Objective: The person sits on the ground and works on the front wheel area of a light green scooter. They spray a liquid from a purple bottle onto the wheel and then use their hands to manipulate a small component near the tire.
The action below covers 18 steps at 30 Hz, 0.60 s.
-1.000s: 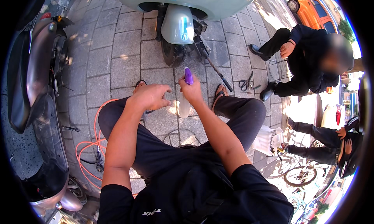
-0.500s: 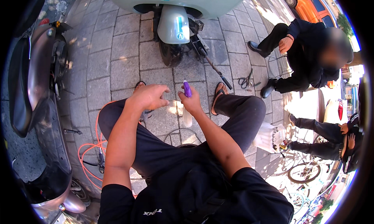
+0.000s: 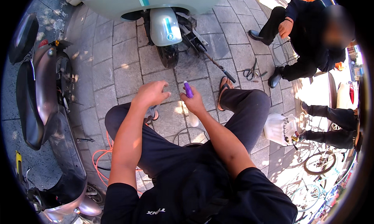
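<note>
I sit low on a paved sidewalk with my knees apart. My right hand [image 3: 194, 102] grips a small purple cylinder [image 3: 188, 89], which stands upright above my fist. My left hand [image 3: 152, 93] hovers just left of it, fingers loosely curled and apart, holding nothing. Straight ahead is the rear wheel and mudguard of a pale green scooter [image 3: 165, 27]. Below my hands, a thin wire ring [image 3: 189, 135] lies between my legs.
A grey scooter [image 3: 46, 107] is parked at my left, with an orange cable [image 3: 102, 161] beside it. A person in black [image 3: 311, 37] sits at the upper right, scissors [image 3: 251, 73] near their feet. A white plastic container [image 3: 281, 128] stands by my right knee. Another person's legs show at the right edge.
Both my hands have drawn back toward my body with the purple cylinder still in my right hand. The view has tilted slightly, so the green scooter appears lower in frame.
</note>
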Each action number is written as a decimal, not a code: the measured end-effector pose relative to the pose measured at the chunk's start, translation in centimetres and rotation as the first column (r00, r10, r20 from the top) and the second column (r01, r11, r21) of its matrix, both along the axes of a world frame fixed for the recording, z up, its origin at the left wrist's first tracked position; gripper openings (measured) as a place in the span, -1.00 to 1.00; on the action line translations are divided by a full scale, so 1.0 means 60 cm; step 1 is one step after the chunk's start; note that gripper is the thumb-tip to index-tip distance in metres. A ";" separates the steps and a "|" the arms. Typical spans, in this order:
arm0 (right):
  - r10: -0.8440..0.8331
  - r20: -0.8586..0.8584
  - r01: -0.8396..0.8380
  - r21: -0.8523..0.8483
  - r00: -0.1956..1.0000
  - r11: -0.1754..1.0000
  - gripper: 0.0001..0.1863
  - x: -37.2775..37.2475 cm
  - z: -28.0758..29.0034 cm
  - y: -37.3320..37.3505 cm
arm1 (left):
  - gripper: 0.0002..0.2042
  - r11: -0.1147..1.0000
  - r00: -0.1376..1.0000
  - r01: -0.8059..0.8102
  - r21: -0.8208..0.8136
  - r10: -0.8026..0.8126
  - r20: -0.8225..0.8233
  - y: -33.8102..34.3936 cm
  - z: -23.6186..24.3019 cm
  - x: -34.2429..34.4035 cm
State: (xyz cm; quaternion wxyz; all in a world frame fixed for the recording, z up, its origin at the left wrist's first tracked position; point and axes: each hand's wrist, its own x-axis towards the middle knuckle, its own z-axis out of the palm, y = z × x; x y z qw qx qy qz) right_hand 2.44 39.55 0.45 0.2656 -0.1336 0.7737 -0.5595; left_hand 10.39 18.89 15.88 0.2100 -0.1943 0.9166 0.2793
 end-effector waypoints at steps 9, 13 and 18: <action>0.018 -0.043 -0.018 0.011 0.999 1.000 -0.49 -0.009 -0.010 0.015 | -0.40 0.969 0.995 0.096 0.229 -0.091 -0.035 0.030 -0.032 -0.051; 0.048 0.014 -0.046 -0.069 0.999 0.997 -0.43 -0.011 -0.006 0.021 | -0.30 0.842 1.000 0.018 0.540 -0.006 -0.025 0.060 -0.039 -0.057; 0.185 -0.196 -0.167 0.105 0.963 0.980 -0.31 0.002 0.055 0.005 | -0.41 0.793 0.973 -0.218 0.570 0.220 0.066 0.067 -0.105 -0.028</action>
